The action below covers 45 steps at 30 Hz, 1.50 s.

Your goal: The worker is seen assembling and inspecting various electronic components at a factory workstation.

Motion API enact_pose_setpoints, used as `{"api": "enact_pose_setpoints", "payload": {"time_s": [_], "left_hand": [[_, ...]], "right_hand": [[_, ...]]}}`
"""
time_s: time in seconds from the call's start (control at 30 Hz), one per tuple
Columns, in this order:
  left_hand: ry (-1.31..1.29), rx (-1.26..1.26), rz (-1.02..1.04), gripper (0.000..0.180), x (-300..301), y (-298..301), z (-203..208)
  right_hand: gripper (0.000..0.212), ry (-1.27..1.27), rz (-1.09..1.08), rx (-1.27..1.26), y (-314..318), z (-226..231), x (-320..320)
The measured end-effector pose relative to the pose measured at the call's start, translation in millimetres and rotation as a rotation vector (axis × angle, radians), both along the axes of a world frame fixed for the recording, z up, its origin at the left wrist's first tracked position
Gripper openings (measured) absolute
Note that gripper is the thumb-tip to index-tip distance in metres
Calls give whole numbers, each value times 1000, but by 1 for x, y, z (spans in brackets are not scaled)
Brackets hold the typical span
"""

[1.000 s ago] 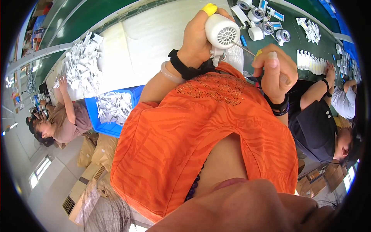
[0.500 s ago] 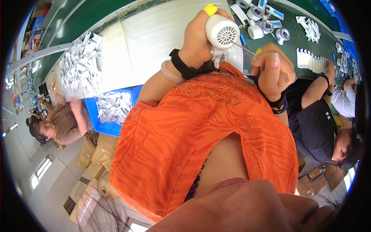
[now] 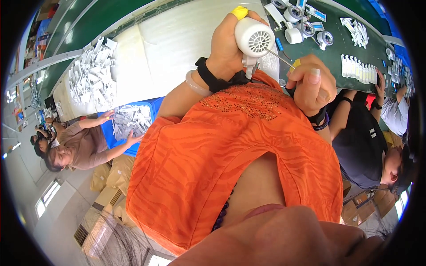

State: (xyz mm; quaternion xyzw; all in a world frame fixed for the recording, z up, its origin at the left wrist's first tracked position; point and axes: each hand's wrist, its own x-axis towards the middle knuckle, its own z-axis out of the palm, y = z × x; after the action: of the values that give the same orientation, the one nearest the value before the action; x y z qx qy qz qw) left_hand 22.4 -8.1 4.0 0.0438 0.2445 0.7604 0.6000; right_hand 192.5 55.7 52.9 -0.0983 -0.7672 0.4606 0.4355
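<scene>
My left hand (image 3: 225, 46), with yellow wrapping on a fingertip, is closed around a white fan housing (image 3: 251, 39). Its round slotted grille faces me, and a small white bracket (image 3: 250, 64) hangs from its lower side. My right hand (image 3: 314, 84) is closed on a thin metal tool (image 3: 280, 57). The tool's tip meets the right edge of the grille; its handle end is hidden in my fingers, so I cannot tell its exact kind.
White plastic parts lie heaped on the pale table sheet (image 3: 173, 44) at left. A co-worker's hands reach to a blue bin (image 3: 156, 106) of similar parts. On the green tabletop (image 3: 306, 51) at right lie several round white fan units (image 3: 306, 29) and a row of white pieces (image 3: 357, 70), beside another co-worker.
My hands, the fan housing and the tool have barely moved. The left co-worker's hands have come down from the table to the blue bin. The right co-worker's arms have shifted.
</scene>
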Motion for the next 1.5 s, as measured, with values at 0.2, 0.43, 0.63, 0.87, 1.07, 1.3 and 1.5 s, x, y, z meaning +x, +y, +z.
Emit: {"api": "enact_pose_setpoints", "payload": {"time_s": [0.2,0.43,0.63,0.87,1.07,1.3,1.5], "left_hand": [[12,-13,-15,34,0,0,-1],[54,-39,-12,33,2,2,0],[6,-82,11,33,-3,6,-6],[-69,-41,-47,33,-7,5,-19],[-58,-9,-65,38,-3,5,-16],[30,-109,-22,47,11,8,-6],[95,-32,-90,50,9,7,-4]], "right_hand": [[35,-4,-6,-51,-1,1,2],[34,-38,-10,-54,1,3,6],[41,161,-91,67,9,21,23],[37,-8,-29,81,13,21,16],[20,155,-163,-70,17,-6,-12],[29,-239,-16,256,22,-39,-35],[29,-107,-112,167,26,-58,-38]]}}
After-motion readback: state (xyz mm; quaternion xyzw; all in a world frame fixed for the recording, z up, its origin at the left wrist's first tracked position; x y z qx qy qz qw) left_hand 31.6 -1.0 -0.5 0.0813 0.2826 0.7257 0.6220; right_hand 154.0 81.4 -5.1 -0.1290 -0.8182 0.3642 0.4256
